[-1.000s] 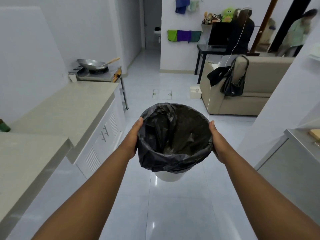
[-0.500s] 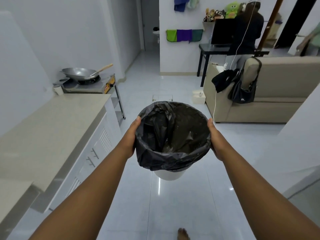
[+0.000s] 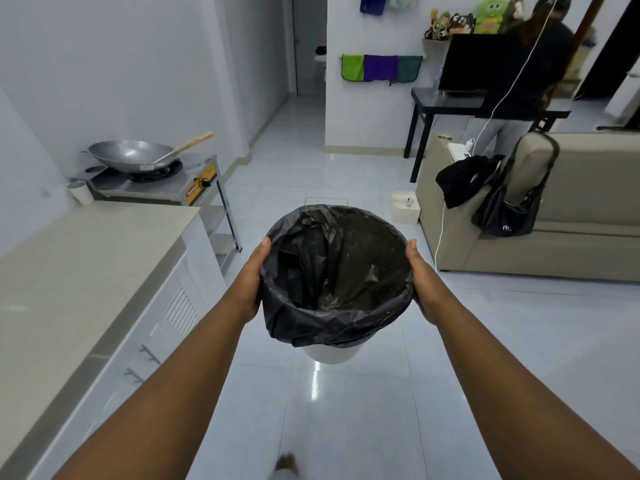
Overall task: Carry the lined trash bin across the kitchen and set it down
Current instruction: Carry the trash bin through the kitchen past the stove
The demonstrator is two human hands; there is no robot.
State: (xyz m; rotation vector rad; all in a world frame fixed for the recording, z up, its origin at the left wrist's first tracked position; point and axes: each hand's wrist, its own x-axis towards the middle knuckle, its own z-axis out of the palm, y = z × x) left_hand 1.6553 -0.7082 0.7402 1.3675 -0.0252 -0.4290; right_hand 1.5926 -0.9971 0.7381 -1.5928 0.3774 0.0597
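A white trash bin lined with a black plastic bag hangs in the air above the pale tiled floor, in the middle of the view. My left hand presses against its left side below the rim. My right hand holds the opposite side the same way. The bag folds over the rim and covers most of the bin's wall; only the white bottom shows. The inside of the bag looks empty apart from small specks.
A beige counter with white cabinets runs along the left, ending at a stove stand with a wok. A beige sofa with a black handbag is at right. A person stands at a black desk. A small white box sits on the floor ahead.
I have walked forward with the bin held in both hands; the stove, sofa and far wall are closer, and the steel counter at right has dropped out of view.
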